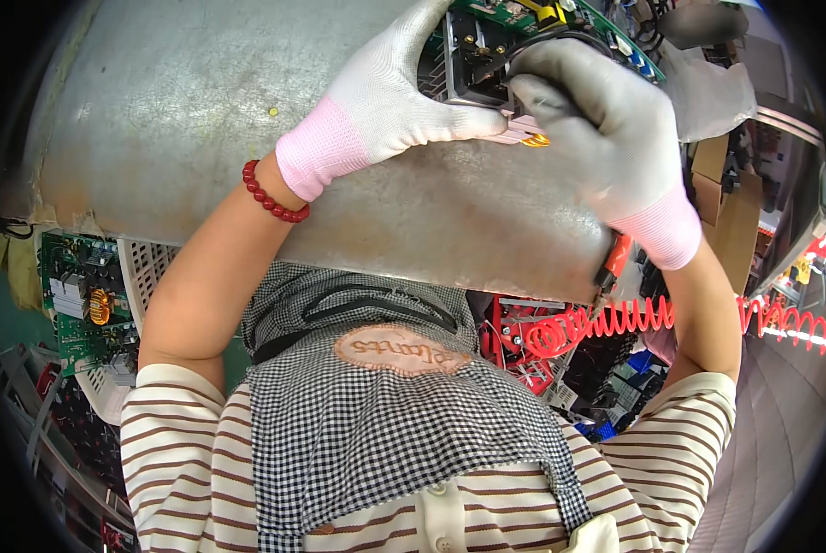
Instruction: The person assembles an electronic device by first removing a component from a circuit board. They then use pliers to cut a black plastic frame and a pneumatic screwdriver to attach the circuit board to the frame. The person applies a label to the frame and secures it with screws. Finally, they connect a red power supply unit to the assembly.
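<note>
At the far edge of the metal worktop, a green circuit board assembly (630, 53) carries a black block (476, 57) with metal fins at its side. My left hand (385, 92), in a white glove with a pink cuff, grips the near left of this assembly, its thumb along the lower edge. My right hand (616, 129), gloved alike, is closed with curled fingers just right of the black block. A thin dark piece runs from its fingertips to the block; what it holds is not clear. Black cables (570, 32) pass behind the right fingers. A copper coil (535, 141) shows below.
The grey metal worktop (182, 101) spreads to the left, a small yellow dot on it. A red coiled air hose (616, 319) hangs along the near right edge, beneath my right forearm. Another circuit board (86, 304) stands in a white crate (146, 272) at lower left. Cardboard (736, 212) stands right.
</note>
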A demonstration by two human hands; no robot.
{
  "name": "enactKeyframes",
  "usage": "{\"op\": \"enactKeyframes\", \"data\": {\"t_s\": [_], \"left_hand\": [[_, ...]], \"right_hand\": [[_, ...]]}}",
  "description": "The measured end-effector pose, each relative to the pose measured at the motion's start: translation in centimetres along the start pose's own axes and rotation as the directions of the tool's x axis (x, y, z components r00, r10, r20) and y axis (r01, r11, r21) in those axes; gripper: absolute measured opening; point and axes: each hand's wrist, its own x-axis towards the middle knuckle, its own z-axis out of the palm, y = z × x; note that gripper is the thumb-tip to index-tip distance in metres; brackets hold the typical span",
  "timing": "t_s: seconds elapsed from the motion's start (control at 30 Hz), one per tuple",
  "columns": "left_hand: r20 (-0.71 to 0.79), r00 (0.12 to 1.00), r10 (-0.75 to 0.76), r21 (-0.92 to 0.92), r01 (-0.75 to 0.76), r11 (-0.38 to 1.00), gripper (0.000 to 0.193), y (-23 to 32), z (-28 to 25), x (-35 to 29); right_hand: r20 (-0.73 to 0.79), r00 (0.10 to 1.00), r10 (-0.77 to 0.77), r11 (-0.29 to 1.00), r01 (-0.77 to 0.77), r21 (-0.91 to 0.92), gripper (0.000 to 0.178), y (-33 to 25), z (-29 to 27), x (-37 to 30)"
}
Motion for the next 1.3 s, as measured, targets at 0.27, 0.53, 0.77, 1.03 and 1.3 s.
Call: {"op": "enactKeyframes", "data": {"t_s": [0.27,0.53,0.77,1.03,1.3], "left_hand": [[-0.100,0.994,-0.035,0.200,0.055,0.978,0.099,-0.6,-0.1,-1.0],[-0.131,0.988,-0.080,0.085,0.092,0.992,0.109,-1.3,0.5,-1.0],[-0.182,0.981,-0.067,0.160,0.097,0.982,0.111,-1.2,0.6,-1.1],[-0.178,0.980,-0.088,0.178,0.120,0.977,0.108,-0.6,1.0,-0.7],[-0.125,0.992,-0.010,0.263,0.043,0.964,0.106,-0.6,0.1,-0.8]], "right_hand": [[-0.160,0.979,-0.123,0.992,0.115,-0.054,0.008,0.7,1.1,-0.3],[-0.071,0.993,0.091,0.995,-0.087,0.045,0.030,0.8,1.4,-1.5],[-0.004,0.883,0.470,0.821,-0.435,0.370,0.066,2.5,-3.6,-6.8],[0.186,0.876,0.444,0.568,-0.436,0.698,0.038,2.8,-5.8,-7.1],[-0.133,0.954,0.267,0.875,-0.182,0.449,0.024,-0.1,-7.4,-1.1]]}}
